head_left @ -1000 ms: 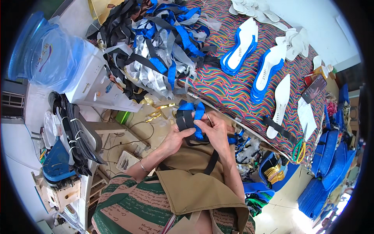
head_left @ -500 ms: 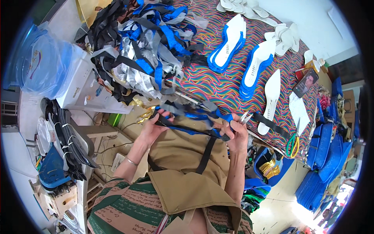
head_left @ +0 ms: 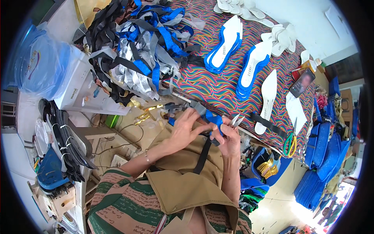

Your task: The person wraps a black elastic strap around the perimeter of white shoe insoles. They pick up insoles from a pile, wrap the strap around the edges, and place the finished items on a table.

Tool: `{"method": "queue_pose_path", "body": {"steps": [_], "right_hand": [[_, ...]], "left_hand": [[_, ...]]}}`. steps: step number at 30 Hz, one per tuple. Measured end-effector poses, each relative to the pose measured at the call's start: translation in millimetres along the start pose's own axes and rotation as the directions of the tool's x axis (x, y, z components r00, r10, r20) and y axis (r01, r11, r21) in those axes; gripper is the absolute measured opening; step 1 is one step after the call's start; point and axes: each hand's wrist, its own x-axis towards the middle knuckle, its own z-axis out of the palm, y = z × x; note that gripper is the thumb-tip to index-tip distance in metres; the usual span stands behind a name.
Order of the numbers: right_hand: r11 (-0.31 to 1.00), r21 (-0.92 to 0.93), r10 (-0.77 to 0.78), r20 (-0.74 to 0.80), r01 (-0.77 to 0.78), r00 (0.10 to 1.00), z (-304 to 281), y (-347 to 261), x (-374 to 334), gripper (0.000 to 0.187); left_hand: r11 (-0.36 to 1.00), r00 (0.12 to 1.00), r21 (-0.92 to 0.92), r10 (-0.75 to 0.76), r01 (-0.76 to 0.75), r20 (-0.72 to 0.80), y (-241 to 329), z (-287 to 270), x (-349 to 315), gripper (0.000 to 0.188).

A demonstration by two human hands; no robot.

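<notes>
Over my lap, my left hand (head_left: 183, 132) is curled round a bundle of glossy blue and grey strips, its fingertips close to my other hand. A blue strip (head_left: 213, 118) bends up between the two hands, near the table edge. My right hand (head_left: 228, 136) pinches this strip and also keeps a small pair of snips (head_left: 237, 121) in its grip, blades sticking out above the fingers. Loose strip ends dangle beyond my left hand. Part of the bundle is hidden behind the fingers. A tan apron (head_left: 183, 150) covers my lap.
A patterned tabletop (head_left: 194, 84) bears a heap of blue, black and silver strips (head_left: 144, 50), blue-edged insole stacks (head_left: 253, 68), a white insole (head_left: 268, 99), a black strap (head_left: 269, 124), a phone (head_left: 303, 83) and scissors (head_left: 290, 144). Blue pieces (head_left: 319, 171) are piled at right.
My hands were apart with the strips stretched between them. My left hand has moved right, close to my right hand, and the strips are now bunched.
</notes>
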Motion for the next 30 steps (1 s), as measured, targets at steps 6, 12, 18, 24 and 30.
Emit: {"method": "queue_pose_path", "body": {"steps": [6, 12, 18, 24, 30], "right_hand": [[0.983, 0.129, -0.076, -0.373, 0.133, 0.925, -8.9, -17.4, -21.9, 0.01], [0.981, 0.14, -0.089, -0.294, 0.135, 0.952, -29.4, -36.1, -42.3, 0.014], [0.979, -0.16, -0.172, -0.338, 0.123, 0.925, -32.9, -43.2, -49.5, 0.008], [0.928, -0.171, -0.373, -0.461, 0.332, 0.805, -51.3, -67.5, -73.7, 0.011], [0.837, -0.119, -0.538, -0.364, 0.535, 0.76, -63.8, -92.0, -116.0, 0.021]], "left_hand": [[0.916, 0.942, 0.219, 0.329, -0.337, 0.07, -23.5, -10.8, 15.4, 0.015], [0.882, 0.946, 0.341, 0.314, -0.324, 0.085, -54.5, -42.8, 11.1, 0.016], [0.924, 0.961, 0.277, 0.226, -0.263, 0.159, -57.4, -49.2, 14.0, 0.021], [0.781, 0.879, -0.403, -0.426, 0.477, 0.215, -100.1, -53.8, 2.1, 0.03], [0.834, 0.827, 0.084, -0.551, 0.545, 0.113, -172.3, -64.0, -12.3, 0.02]]}}
